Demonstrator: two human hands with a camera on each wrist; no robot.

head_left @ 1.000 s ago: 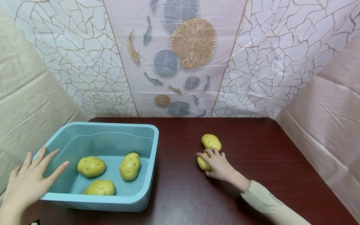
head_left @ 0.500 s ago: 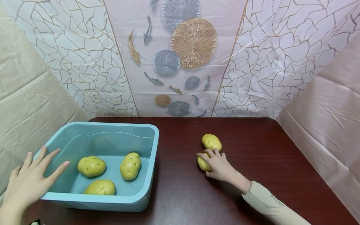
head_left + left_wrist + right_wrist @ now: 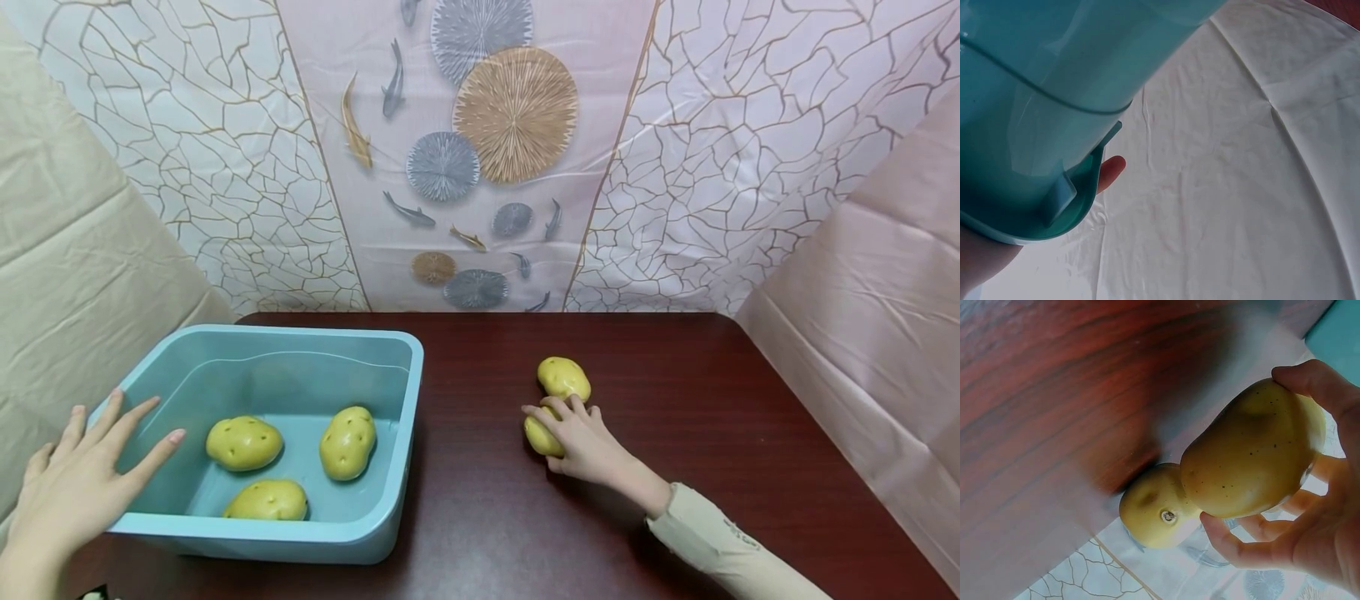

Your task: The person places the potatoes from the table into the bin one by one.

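Observation:
My right hand [image 3: 592,446] holds a yellow potato [image 3: 540,436] from above, thumb and fingers round its sides. In the right wrist view this potato [image 3: 1250,450] has small dark specks and fills the grasp. Just behind it a second potato [image 3: 564,377] lies on the table. My left hand [image 3: 75,492] rests on the left rim of a light blue plastic bin [image 3: 247,527], fingers spread and straight. In the left wrist view the bin wall [image 3: 1072,69] covers most of that hand, and one fingertip [image 3: 1112,172] shows past the rim.
Inside the bin lie three potatoes: one at left [image 3: 243,443], one at right [image 3: 347,443] and one near the front wall [image 3: 267,502]. The dark red wooden table [image 3: 480,500] is bordered by patterned cloth [image 3: 390,233] at the back and plain cloth at both sides.

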